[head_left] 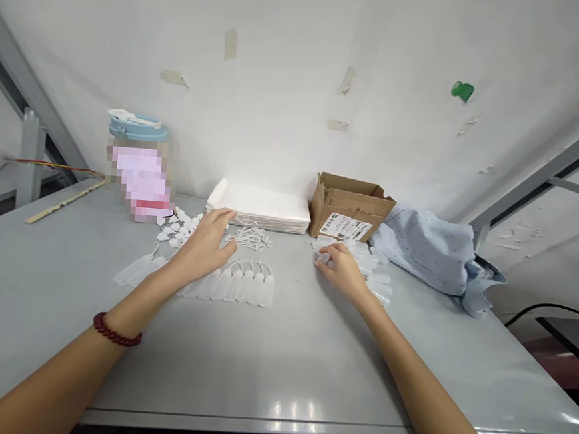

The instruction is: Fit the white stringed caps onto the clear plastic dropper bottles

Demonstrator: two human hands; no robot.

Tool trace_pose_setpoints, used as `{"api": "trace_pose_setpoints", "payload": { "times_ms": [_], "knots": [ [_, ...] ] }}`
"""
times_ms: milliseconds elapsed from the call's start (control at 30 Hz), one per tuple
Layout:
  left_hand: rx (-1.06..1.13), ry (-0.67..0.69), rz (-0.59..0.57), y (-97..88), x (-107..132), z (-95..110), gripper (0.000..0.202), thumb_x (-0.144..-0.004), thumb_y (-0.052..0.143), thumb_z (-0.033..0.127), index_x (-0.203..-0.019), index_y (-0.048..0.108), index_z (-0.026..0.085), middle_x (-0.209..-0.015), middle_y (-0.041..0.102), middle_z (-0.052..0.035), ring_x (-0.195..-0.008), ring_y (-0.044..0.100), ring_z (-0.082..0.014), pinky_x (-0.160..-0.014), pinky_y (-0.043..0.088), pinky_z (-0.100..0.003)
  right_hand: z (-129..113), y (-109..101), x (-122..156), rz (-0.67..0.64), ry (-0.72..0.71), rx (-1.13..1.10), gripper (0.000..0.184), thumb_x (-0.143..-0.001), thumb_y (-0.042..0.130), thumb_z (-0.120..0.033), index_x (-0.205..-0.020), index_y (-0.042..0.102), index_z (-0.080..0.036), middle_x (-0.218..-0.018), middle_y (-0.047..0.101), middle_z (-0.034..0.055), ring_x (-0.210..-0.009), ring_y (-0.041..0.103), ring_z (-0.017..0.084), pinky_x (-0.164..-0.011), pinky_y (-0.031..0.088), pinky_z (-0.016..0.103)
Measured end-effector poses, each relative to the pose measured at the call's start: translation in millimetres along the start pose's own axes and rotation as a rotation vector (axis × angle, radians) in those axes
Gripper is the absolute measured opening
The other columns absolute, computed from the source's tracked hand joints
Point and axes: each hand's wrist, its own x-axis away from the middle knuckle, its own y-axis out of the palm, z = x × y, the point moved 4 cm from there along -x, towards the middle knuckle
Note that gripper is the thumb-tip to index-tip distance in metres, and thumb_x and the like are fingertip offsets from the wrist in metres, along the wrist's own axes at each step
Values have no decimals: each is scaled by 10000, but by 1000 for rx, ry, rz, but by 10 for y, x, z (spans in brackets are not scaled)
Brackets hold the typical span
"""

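Observation:
My left hand (pixel 206 245) hovers with fingers spread over a row of small white plastic bottles (pixel 241 285) lying side by side on the grey table (pixel 278 363). Its fingertips point toward a tangle of white loop cords (pixel 250 235) and it holds nothing. My right hand (pixel 340 266) rests on the table with fingers curled onto a small clear plastic piece at the edge of a pile of clear plastic bottles (pixel 373 270). A dark bead bracelet (pixel 115 331) sits on my left wrist.
A heap of small white caps (pixel 178 228) lies left of the cords. A stack of white sheets (pixel 262 209), an open cardboard box (pixel 349 208), a light blue cloth (pixel 434 252) and a blue-lidded jug (pixel 136 165) stand along the wall.

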Motion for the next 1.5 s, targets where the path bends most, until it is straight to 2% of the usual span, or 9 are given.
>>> {"api": "trace_pose_setpoints", "payload": {
  "times_ms": [133,300,467,667,800,967,1167,1367,1500],
  "knots": [
    [-64,-57,24,23,-11,-73,489,-758,409,263,-1205,519,99,-1231,547,-146,-1156,488,-311,-972,403,-443,-33,15,12,40,-42,-37,204,-766,585,-162,-959,649,-137,-1054,593,112,-862,590,201,-817,445,322],
    [2,-78,139,-61,3,2,356,-781,427,265,-1081,585,155,-1076,640,-93,-971,590,-253,-867,466,-391,-84,-12,5,142,-62,-111,212,-731,469,-46,-803,633,-160,-902,648,83,-852,592,203,-807,446,337],
    [110,-116,173,-54,54,137,226,-819,447,280,-923,614,168,-933,683,-65,-829,623,-213,-784,490,-350,-255,-98,70,243,-90,-234,123,-785,500,-135,-816,610,-181,-943,668,81,-870,605,196,-785,468,333],
    [275,-62,167,11,138,329,175,-845,491,308,-866,618,190,-867,685,-33,-808,623,-187,-690,494,-296,-605,-60,265,146,-45,-793,80,-771,625,-267,-806,628,-195,-947,669,66,-868,622,192,-731,495,321],
    [381,-68,208,19,200,479,172,-858,500,343,-847,586,195,-823,664,-23,-774,615,-173,-603,477,-261,-859,-109,425,135,-96,-1003,57,-776,659,-270,-790,641,-219,-954,654,44,-933,606,185,-760,502,315],
    [504,-31,159,95,268,650,170,-868,499,358,-846,568,204,-839,637,-25,-781,606,-167,-604,477,-258,-942,-160,493,156,-50,-1113,73,-753,695,-262,-772,636,-223,-950,664,31,-902,614,176,-768,508,321],
    [733,-58,76,181,320,696,152,-849,554,348,-854,587,200,-844,635,-26,-796,626,-169,-690,525,-289,-917,-97,470,110,-21,-1142,92,-760,693,-260,-822,639,-219,-958,675,20,-908,626,166,-766,506,300],
    [734,56,120,162,321,735,99,-854,554,263,-870,627,198,-916,634,-36,-893,614,-168,-811,539,-306,-927,-46,473,77,-40,-1134,167,-768,692,-291,-897,613,-221,-896,676,10,-874,647,166,-777,526,310],
    [755,64,117,163,323,743,100,-857,554,245,-868,643,202,-929,645,-37,-895,619,-173,-808,541,-309,-932,-37,490,77,-17,-1159,183,-773,688,-297,-913,603,-215,-921,676,20,-893,655,175,-825,522,333]
  ]
}}
